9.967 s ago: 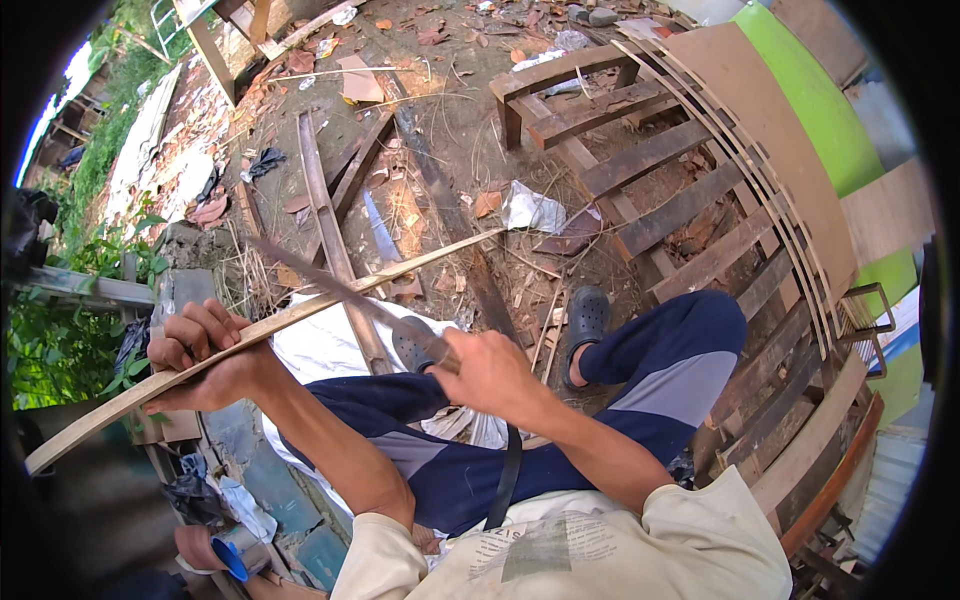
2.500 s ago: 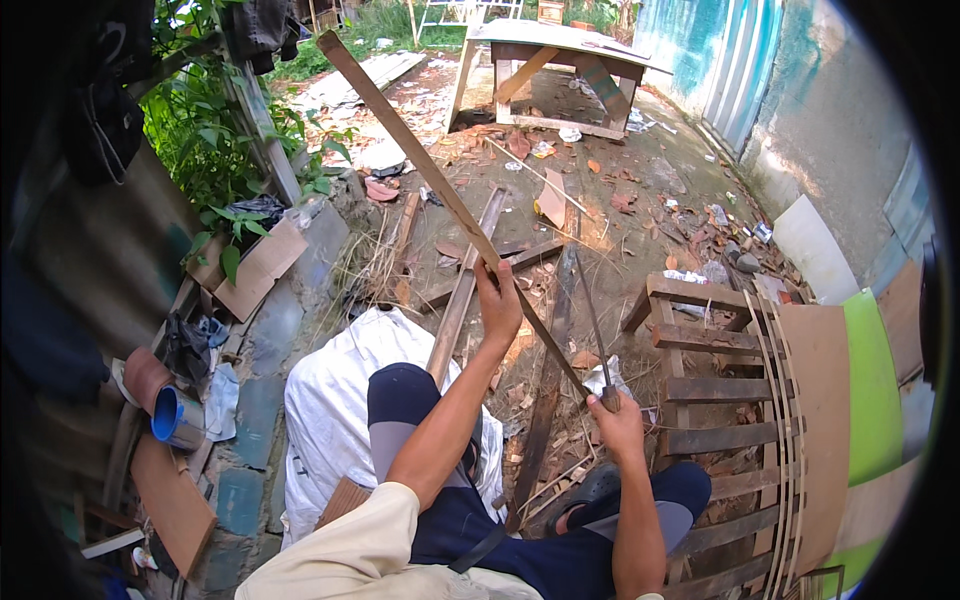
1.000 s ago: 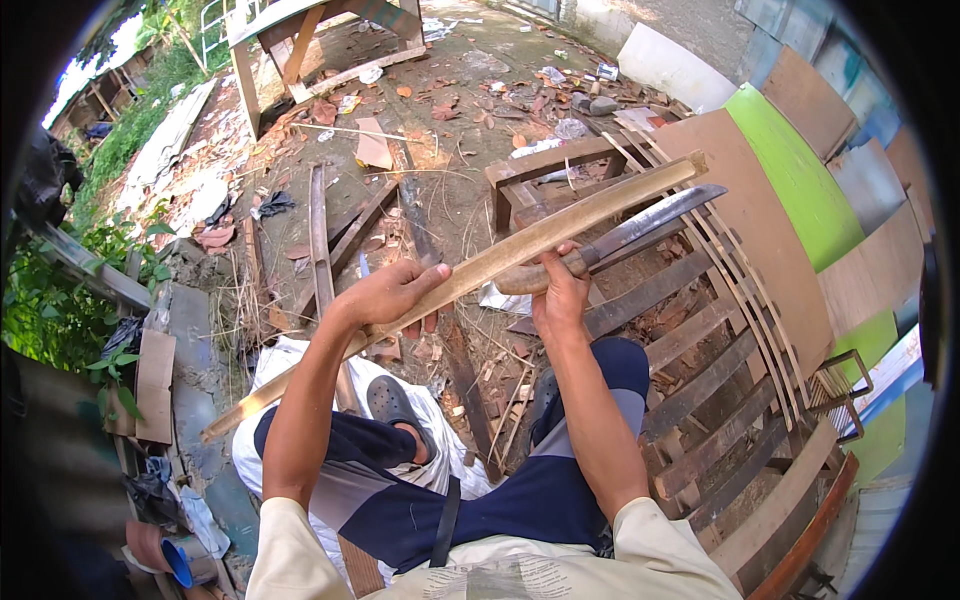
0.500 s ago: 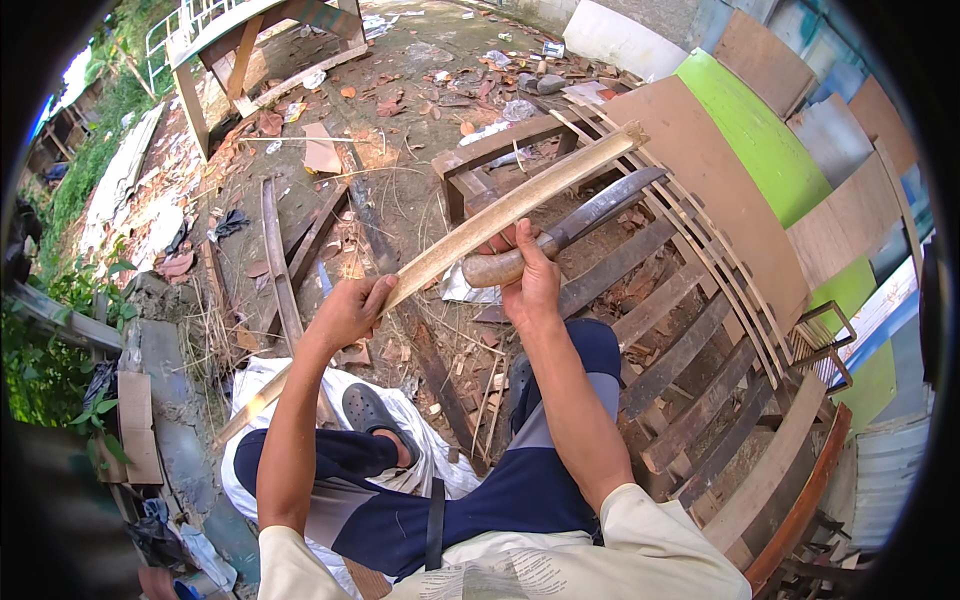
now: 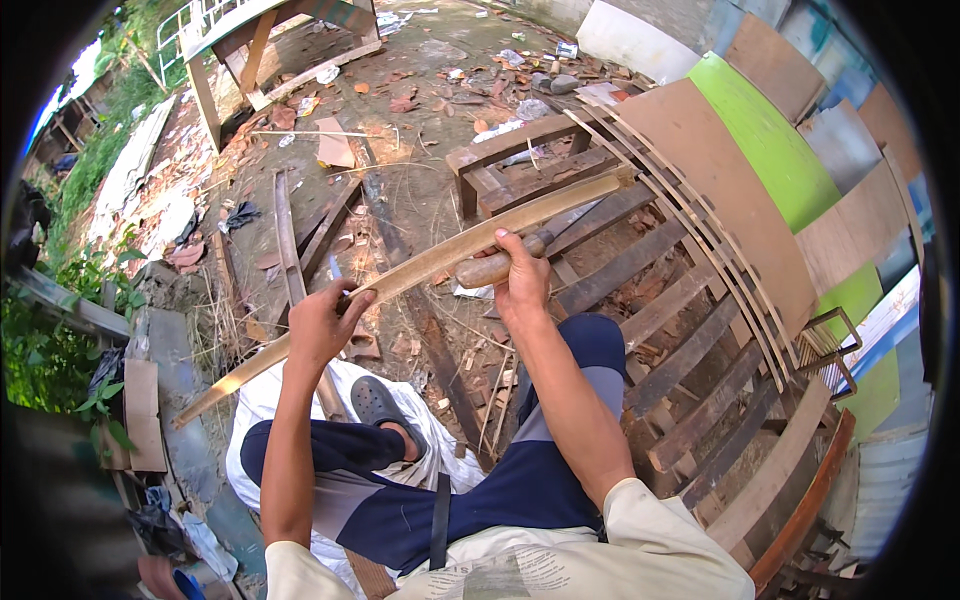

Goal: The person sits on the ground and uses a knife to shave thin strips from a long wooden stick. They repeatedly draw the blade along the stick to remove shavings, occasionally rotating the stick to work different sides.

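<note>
A long pale split-bamboo strip [image 5: 440, 258] runs slantwise in front of me, from low on the left to high on the right. My left hand [image 5: 325, 318] is closed around its middle part. In my right hand [image 5: 522, 282], the fingers wrap the thick wooden handle of a machete [image 5: 483, 270], while the thumb lies against the strip. Most of the machete's blade is hidden behind the strip; a little grey metal shows beyond the hand. Both hands are above my bent knees.
A slatted wooden frame [image 5: 660, 310] lies on the right, with thin strips [image 5: 720, 230] along its far side. Brown and green boards [image 5: 770, 150] lean beyond it. White sacking [image 5: 345, 390] is under my left leg. Wooden lengths [image 5: 288, 235] and scraps litter the ground ahead.
The bamboo strip has slid down to the left, so more of it extends past my left hand. The machete blade, earlier in plain sight beside the strip, is now mostly behind it.
</note>
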Available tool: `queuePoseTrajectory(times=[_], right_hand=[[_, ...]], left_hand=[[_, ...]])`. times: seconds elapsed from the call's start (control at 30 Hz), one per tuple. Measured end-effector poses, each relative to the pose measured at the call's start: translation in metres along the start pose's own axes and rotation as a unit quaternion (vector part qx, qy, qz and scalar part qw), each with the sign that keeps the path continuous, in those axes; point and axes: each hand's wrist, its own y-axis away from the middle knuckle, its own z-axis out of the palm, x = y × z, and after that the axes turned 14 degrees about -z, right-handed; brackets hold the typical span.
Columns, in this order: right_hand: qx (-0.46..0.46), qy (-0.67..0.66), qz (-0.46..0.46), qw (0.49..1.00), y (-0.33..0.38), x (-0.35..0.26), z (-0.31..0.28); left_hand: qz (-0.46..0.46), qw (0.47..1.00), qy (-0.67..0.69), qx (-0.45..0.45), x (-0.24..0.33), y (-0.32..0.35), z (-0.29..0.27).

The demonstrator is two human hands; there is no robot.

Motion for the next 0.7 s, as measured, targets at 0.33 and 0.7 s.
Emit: queuePoseTrajectory(times=[0.33,0.7], right_hand=[[0.043,-0.020,0.020,0.999,0.014,0.009,0.007],[0.065,0.019,0.208,0.976,0.032,0.039,-0.005]], left_hand=[[-0.277,0.582,0.682,0.346,-0.053,0.074,0.028],[-0.051,0.477,0.825,0.298,-0.084,0.041,-0.063]])
